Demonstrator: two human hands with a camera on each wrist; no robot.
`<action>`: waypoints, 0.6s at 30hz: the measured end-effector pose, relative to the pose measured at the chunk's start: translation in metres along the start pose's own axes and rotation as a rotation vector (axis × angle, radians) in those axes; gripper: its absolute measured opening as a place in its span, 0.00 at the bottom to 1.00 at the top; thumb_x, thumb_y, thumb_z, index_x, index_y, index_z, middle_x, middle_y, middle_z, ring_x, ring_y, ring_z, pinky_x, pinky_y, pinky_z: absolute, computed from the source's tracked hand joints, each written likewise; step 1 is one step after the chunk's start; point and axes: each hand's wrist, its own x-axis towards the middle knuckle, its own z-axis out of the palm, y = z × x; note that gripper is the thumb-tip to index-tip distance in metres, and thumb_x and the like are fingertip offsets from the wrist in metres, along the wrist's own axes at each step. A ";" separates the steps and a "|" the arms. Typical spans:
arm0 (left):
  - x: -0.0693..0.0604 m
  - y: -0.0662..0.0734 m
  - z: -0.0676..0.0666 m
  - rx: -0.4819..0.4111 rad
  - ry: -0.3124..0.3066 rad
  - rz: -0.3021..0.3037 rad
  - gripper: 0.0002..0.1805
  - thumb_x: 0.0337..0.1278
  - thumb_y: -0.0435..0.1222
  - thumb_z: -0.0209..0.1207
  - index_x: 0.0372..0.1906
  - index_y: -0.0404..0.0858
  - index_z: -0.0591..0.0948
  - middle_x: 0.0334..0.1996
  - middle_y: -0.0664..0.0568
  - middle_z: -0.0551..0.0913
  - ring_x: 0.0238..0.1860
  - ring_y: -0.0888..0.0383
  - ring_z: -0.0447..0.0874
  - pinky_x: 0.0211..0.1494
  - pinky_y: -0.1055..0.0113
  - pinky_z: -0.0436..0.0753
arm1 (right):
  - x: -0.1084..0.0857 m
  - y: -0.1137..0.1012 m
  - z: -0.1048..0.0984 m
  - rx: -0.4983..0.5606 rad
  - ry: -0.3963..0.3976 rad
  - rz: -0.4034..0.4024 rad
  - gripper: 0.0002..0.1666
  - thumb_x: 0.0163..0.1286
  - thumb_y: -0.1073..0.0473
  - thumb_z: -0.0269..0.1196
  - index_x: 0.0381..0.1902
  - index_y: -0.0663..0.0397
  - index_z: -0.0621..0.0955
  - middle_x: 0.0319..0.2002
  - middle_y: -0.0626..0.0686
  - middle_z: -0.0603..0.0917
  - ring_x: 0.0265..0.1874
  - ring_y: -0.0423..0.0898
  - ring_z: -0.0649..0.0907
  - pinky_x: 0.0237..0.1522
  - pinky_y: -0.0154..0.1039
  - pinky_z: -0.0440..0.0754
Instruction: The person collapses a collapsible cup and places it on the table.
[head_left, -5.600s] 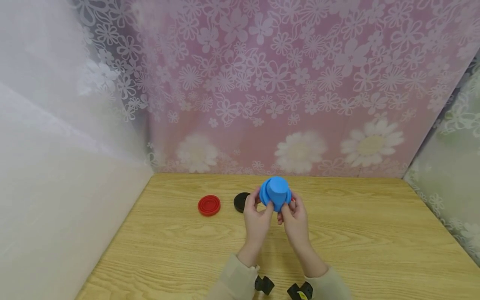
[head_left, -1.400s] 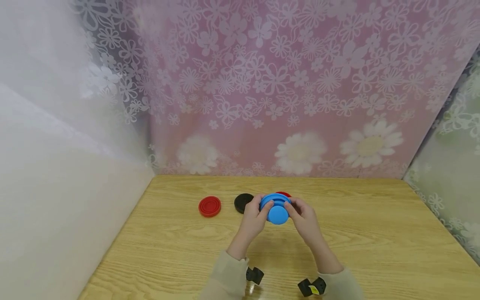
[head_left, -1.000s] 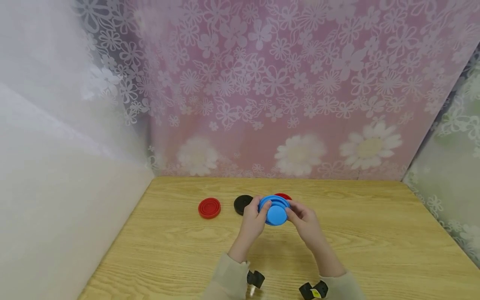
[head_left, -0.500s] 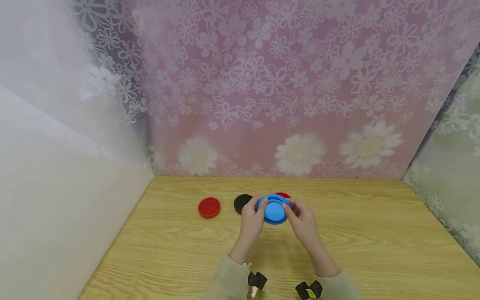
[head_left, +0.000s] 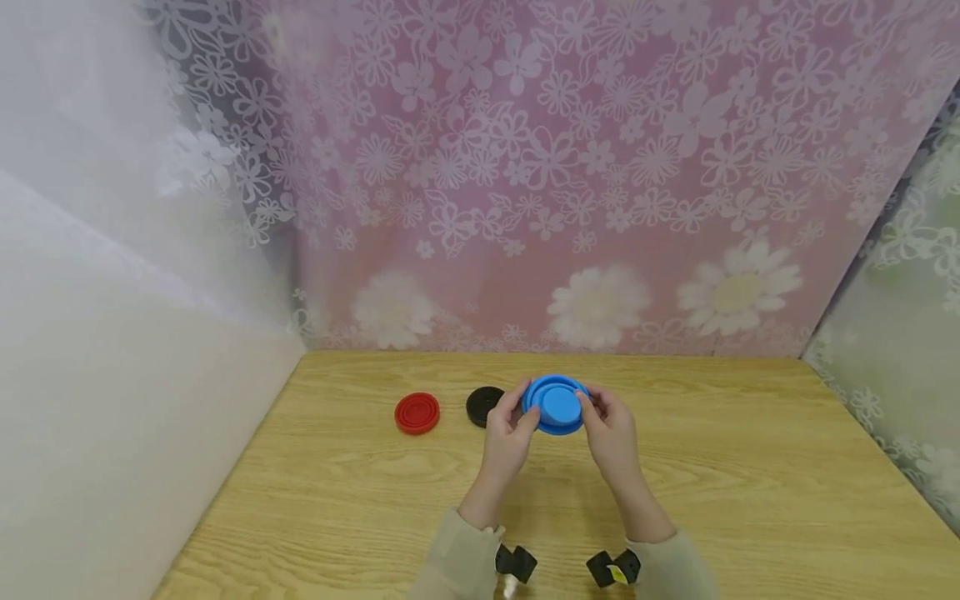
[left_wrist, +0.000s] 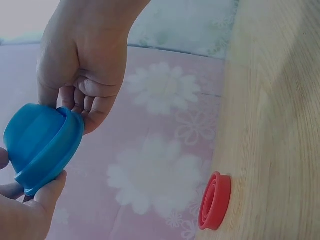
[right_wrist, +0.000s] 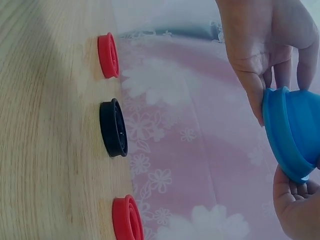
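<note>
Both hands hold a blue collapsible cup (head_left: 559, 405) above the table, its flat round base turned toward the head camera. My left hand (head_left: 507, 442) grips the rim's left side, thumb in front on the folded wall. On the opposite side my right hand (head_left: 611, 437) grips the rim, its thumb on the front near the base. In the left wrist view the cup (left_wrist: 42, 145) still bulges out past its thick rim, so it is partly folded. The right wrist view shows the cup (right_wrist: 290, 130) cut off by the picture's edge, with fingertips behind the rim.
A flat red ringed cup (head_left: 417, 413) lies on the wooden table at left. Beside it is a black disc (head_left: 483, 407), partly behind my left hand. Another red ringed piece (right_wrist: 128, 218) is hidden in the head view. A flowered curtain (head_left: 480, 208) stands behind.
The blue cup's base stuck out tall several seconds ago; now it sits lower within its rings. Over the last half second both hands moved the cup slightly away and to the right.
</note>
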 end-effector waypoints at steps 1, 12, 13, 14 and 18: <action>0.000 0.001 0.000 -0.008 -0.005 -0.001 0.22 0.58 0.22 0.45 0.57 0.18 0.60 0.55 0.27 0.62 0.57 0.41 0.63 0.55 0.59 0.69 | 0.000 0.000 0.000 -0.004 0.006 -0.001 0.19 0.66 0.59 0.53 0.45 0.72 0.74 0.36 0.63 0.78 0.28 0.37 0.75 0.27 0.26 0.74; 0.001 -0.007 0.004 -0.029 0.063 0.056 0.21 0.55 0.19 0.47 0.55 0.18 0.63 0.51 0.29 0.67 0.54 0.41 0.67 0.49 0.61 0.74 | -0.002 -0.002 0.004 0.037 0.012 0.016 0.18 0.66 0.59 0.54 0.46 0.70 0.74 0.37 0.62 0.78 0.31 0.39 0.76 0.30 0.27 0.76; 0.001 -0.008 0.004 -0.021 0.077 0.061 0.21 0.54 0.19 0.47 0.55 0.18 0.64 0.50 0.30 0.68 0.53 0.41 0.68 0.47 0.62 0.75 | -0.002 -0.002 0.003 0.050 0.004 0.017 0.18 0.66 0.59 0.54 0.47 0.70 0.74 0.37 0.62 0.78 0.31 0.39 0.76 0.31 0.27 0.76; 0.002 -0.008 0.005 -0.010 0.089 0.063 0.20 0.54 0.20 0.47 0.55 0.19 0.65 0.49 0.30 0.68 0.53 0.42 0.69 0.46 0.62 0.75 | -0.002 -0.002 0.003 0.072 -0.006 0.021 0.18 0.66 0.60 0.53 0.47 0.70 0.73 0.37 0.61 0.77 0.31 0.39 0.76 0.31 0.27 0.76; 0.002 -0.008 0.006 0.035 0.132 0.070 0.20 0.54 0.20 0.48 0.54 0.20 0.67 0.47 0.32 0.70 0.50 0.42 0.71 0.44 0.63 0.77 | -0.003 -0.001 0.000 0.217 -0.096 0.050 0.17 0.67 0.64 0.50 0.51 0.71 0.71 0.39 0.57 0.76 0.35 0.38 0.77 0.37 0.30 0.77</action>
